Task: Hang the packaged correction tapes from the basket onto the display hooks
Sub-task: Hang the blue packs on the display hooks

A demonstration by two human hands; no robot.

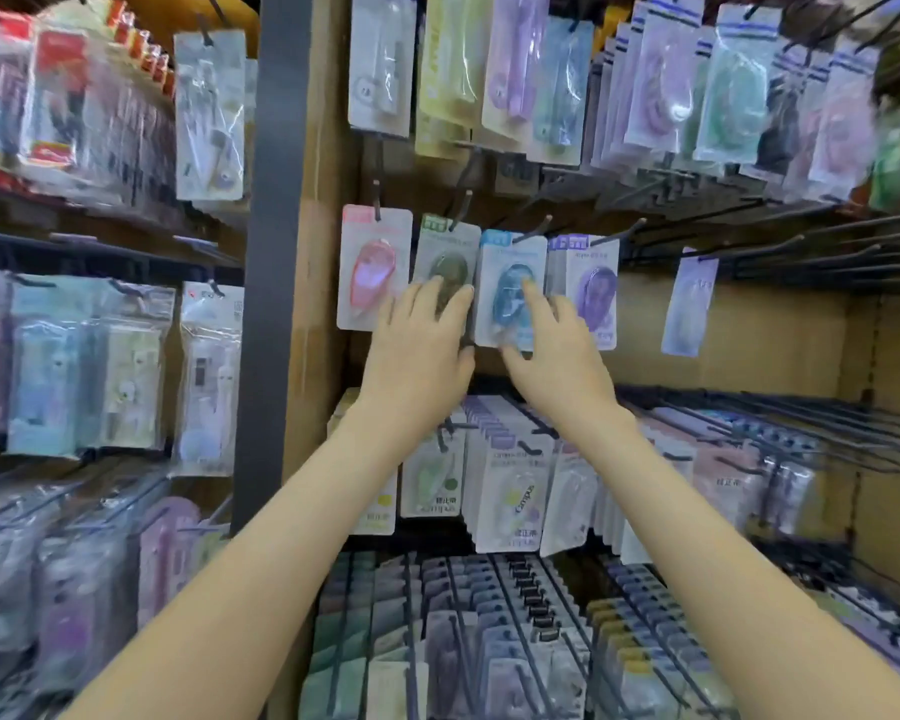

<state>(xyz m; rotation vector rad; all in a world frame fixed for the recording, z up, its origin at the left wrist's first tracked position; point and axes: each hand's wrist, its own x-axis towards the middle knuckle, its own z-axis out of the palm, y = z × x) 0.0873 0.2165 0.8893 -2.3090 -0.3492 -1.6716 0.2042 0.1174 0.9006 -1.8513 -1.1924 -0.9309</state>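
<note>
Several packaged correction tapes hang side by side on black display hooks: a pink pack (pixel 372 267), a green pack (pixel 448 252), a blue pack (pixel 510 298) and a purple pack (pixel 593 293). My left hand (pixel 419 350) lies with straight fingers on the lower part of the green pack. My right hand (pixel 552 350) touches the blue pack with straight fingers, its thumb below the pack's lower edge. No basket is in view.
A lone pale purple pack (pixel 689 304) hangs further right among bare black hooks (pixel 801 246). Full rows of packs hang above (pixel 541 85) and below (pixel 505 491). A dark grey upright post (pixel 271 252) separates the left shelving, also filled with packs.
</note>
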